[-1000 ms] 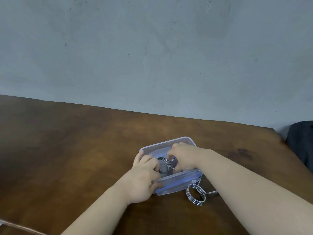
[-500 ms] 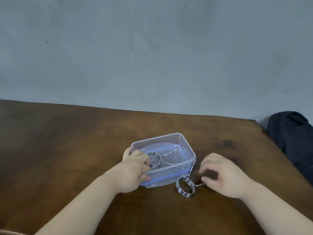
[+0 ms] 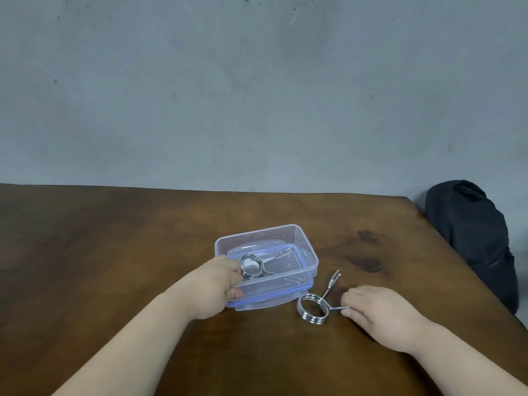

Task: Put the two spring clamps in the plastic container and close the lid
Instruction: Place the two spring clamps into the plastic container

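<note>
One spring clamp point(image 3: 251, 266) is already lying inside the clear plastic container point(image 3: 310, 260), its coil at the container's left end and its handles running toward the far right corner. The left hand point(image 3: 213, 284) is gripping the container's near-left corner, steadying it. The container is sitting on its blue-rimmed lid point(image 3: 267, 303) (so the lid is not yet on). The second spring clamp point(image 3: 313, 308) is lying on the wooden table point(image 3: 114, 252) just right of the container's near corner, and the right hand point(image 3: 377, 312) is pinching one of its wire handles between thumb and forefinger. Left to do: lift this clamp in, free the lid, close it. There is open room right of the container; a dark bag point(image 3: 474, 238) is sitting well to its right, beyond the table edge.
</note>
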{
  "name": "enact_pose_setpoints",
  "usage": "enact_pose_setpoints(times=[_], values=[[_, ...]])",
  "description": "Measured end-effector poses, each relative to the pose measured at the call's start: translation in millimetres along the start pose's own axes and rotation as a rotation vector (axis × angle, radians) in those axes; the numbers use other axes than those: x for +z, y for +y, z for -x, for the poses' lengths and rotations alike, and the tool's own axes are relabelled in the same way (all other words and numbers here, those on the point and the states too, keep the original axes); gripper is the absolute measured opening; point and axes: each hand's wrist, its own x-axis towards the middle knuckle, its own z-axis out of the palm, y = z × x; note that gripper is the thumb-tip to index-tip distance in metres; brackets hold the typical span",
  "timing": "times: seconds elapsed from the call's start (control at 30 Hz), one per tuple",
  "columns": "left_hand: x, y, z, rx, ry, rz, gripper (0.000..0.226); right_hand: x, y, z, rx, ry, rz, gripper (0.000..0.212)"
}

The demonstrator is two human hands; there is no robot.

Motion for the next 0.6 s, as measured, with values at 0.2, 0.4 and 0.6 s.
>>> enact_pose_setpoints(times=[0.2, 0.4, 0.6], values=[[-3, 4, -5, 0.018, -0.051, -0.027, 0.020, -45, -5, 10, 0.215, 0.328, -0.109, 0.027], [-3, 16, -14, 0.053, -0.086, -0.023, 0.022, -80, -43, -62, 0.197, 0.078, 0.000, 0.027], [-3, 23, -16, 0.067, -0.075, 0.019, 0.022, -55, -65, -109, 0.218, -0.166, 0.107, 0.023]])
